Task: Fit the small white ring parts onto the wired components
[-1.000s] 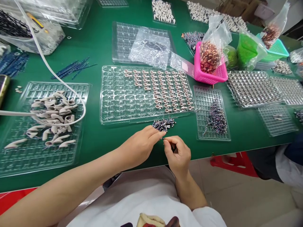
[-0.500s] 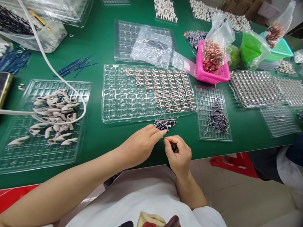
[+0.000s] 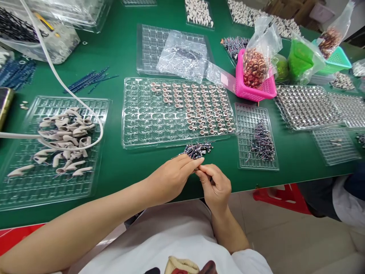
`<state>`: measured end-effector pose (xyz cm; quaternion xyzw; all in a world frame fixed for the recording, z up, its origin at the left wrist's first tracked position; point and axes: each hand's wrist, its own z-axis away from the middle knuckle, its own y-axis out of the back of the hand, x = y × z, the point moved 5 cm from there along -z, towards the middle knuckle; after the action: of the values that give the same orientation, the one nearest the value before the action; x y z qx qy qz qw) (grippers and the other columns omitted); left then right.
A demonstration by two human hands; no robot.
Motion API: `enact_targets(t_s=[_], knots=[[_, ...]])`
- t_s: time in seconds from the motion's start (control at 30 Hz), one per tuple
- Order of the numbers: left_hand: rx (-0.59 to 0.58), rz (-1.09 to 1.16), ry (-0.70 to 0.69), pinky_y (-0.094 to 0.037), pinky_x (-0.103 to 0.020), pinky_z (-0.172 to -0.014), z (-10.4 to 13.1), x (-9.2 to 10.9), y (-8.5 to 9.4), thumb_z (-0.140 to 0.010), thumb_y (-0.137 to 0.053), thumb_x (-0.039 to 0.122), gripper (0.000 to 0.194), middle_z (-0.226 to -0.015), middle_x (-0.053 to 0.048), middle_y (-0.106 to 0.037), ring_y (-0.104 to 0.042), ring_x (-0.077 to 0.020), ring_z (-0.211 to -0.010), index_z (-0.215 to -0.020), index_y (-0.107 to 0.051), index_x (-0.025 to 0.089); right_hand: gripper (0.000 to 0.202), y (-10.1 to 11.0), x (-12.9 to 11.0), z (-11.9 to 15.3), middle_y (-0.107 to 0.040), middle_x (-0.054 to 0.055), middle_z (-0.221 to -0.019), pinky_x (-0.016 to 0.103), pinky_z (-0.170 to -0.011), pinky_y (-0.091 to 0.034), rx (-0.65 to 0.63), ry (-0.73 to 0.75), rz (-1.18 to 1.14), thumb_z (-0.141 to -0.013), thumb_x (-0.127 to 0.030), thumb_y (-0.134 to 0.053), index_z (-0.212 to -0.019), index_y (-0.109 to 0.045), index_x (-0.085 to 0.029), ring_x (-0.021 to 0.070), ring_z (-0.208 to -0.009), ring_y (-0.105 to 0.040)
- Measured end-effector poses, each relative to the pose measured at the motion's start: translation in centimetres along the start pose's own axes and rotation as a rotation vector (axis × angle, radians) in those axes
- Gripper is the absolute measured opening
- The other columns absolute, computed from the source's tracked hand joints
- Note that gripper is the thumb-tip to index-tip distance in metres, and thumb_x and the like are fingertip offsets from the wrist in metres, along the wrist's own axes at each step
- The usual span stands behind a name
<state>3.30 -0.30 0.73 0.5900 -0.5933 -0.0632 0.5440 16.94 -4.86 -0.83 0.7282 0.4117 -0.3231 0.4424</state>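
Note:
My left hand and my right hand meet at the fingertips just above the near part of the table. Both are closed in a pinch; what lies between the fingers is too small and covered to make out. Right behind my left fingers is a pile of small dark wired parts. Beyond it lies a clear moulded tray, its right part filled with rows of small pale earphone-like shells. A smaller clear tray to the right carries a heap of similar wired parts.
On the left, a clear tray holds jumbled pale shells, with a white cable looping over it. A pink basket holds a bag of copper-coloured discs. A phone lies at the left edge.
My hands have drawn closer together, the fingertips now overlapping. The thin dark piece seen between them before is now covered by the fingers.

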Motion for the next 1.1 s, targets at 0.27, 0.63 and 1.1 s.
enact_targets(t_s=[0.27,0.63,1.1], knots=[[-0.003,0.027,0.035,-0.056,-0.038,-0.074,0.02,-0.06,0.27,-0.095,-0.037,0.002,0.045,-0.098,-0.013,-0.065,-0.057,-0.0204,-0.087,-0.139,-0.039,0.011,0.022,0.11,0.25,0.05,-0.071,0.002,-0.089,0.028,-0.067,-0.054,-0.001,-0.062,-0.049,-0.087,-0.013,-0.064,-0.106,-0.067,-0.024,0.0135,-0.075,-0.063],[-0.023,0.046,0.0,-0.056,-0.036,-0.073,0.33,0.09,-0.12,-0.092,-0.037,-0.001,0.053,-0.097,-0.012,-0.064,-0.058,-0.0205,-0.087,-0.143,-0.032,0.012,0.015,0.2,0.22,0.23,-0.073,0.003,-0.086,0.03,-0.065,-0.056,0.026,-0.017,0.027,-0.088,-0.014,-0.063,-0.099,-0.067,-0.024,0.0155,-0.075,-0.068],[-0.098,0.014,-0.028,-0.055,-0.034,-0.069,0.59,-0.03,-0.18,-0.092,-0.034,-0.001,0.062,-0.095,-0.011,-0.065,-0.059,-0.0201,-0.084,-0.151,-0.02,0.014,0.012,0.11,0.27,0.27,-0.073,0.001,-0.081,0.03,-0.064,-0.054,0.008,0.017,0.048,-0.086,-0.015,-0.065,-0.093,-0.066,-0.024,0.0146,-0.07,-0.066]])
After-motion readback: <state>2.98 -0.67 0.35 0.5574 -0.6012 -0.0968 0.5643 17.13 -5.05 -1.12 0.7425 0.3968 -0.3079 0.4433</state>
